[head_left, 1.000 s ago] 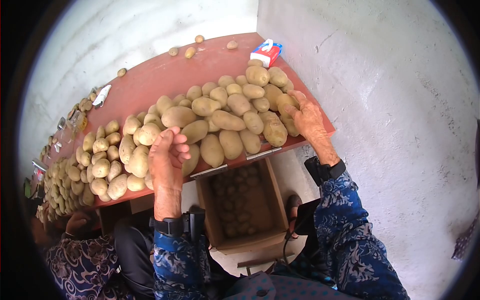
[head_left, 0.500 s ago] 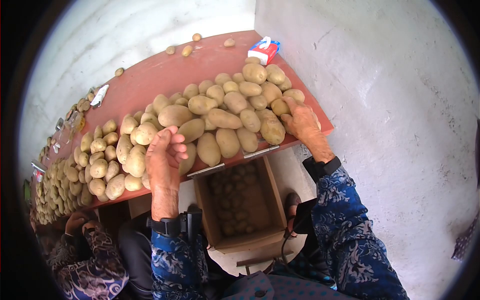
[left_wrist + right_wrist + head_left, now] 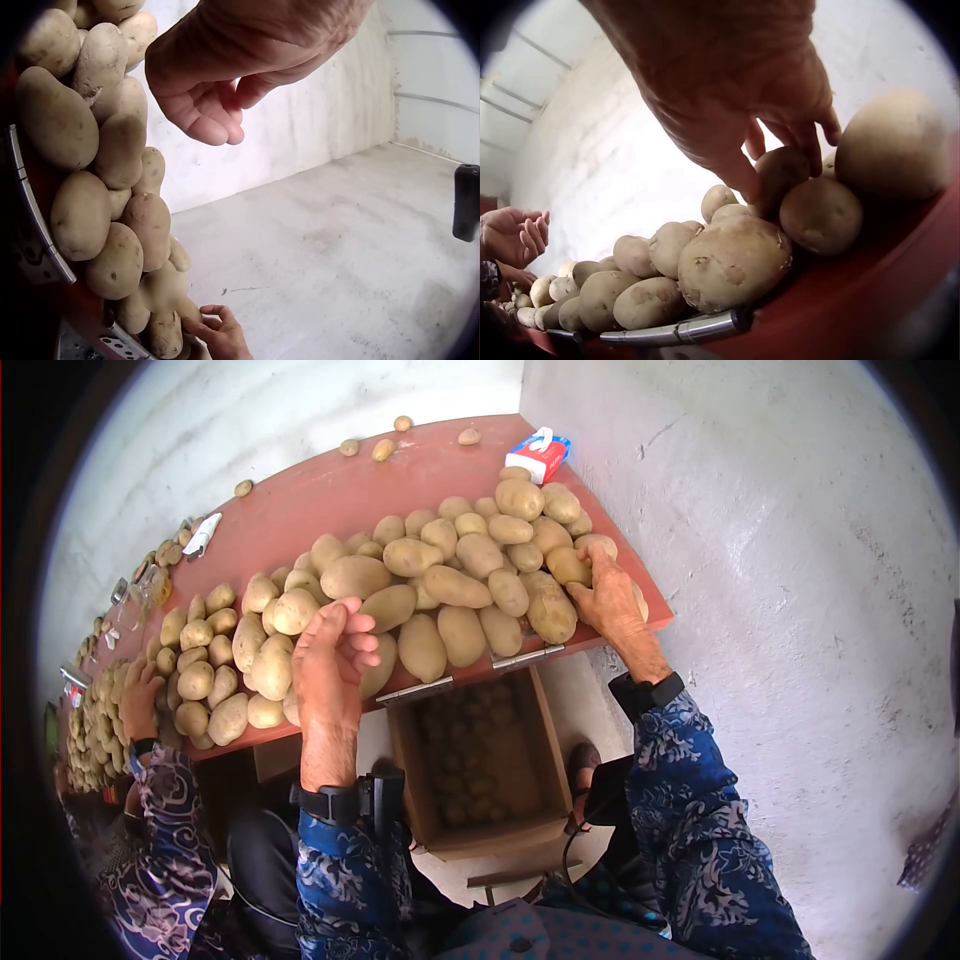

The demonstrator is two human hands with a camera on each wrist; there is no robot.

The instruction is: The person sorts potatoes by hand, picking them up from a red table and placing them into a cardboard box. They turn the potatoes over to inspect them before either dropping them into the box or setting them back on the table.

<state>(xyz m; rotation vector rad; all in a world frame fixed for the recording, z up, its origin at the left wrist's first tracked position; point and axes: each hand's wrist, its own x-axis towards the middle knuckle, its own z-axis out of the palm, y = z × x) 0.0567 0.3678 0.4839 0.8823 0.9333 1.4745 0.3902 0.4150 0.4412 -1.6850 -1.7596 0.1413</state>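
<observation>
A long heap of potatoes (image 3: 455,587) lies along the table's front edge. At the heap's right end, my right hand (image 3: 612,600) pinches a brownish potato (image 3: 782,174) between thumb and fingers. A large pale potato (image 3: 892,146) and a smaller round potato (image 3: 821,216) lie close by it in the right wrist view. My left hand (image 3: 330,670) hovers in front of the heap's middle with its fingers loosely curled. Nothing shows between the left fingers (image 3: 206,129) in the left wrist view.
Another person's hand (image 3: 138,698) reaches into the heap at left. A tissue pack (image 3: 540,457) stands by the wall at the back right of the red table (image 3: 300,510). Metal hinges (image 3: 415,692) line its front edge. Below sits a cardboard box (image 3: 500,840) with potatoes inside.
My right hand has shifted slightly at the heap's right end, and potatoes now show beyond and beside it. The left hand stays in place. The other person's hand has come up to the heap.
</observation>
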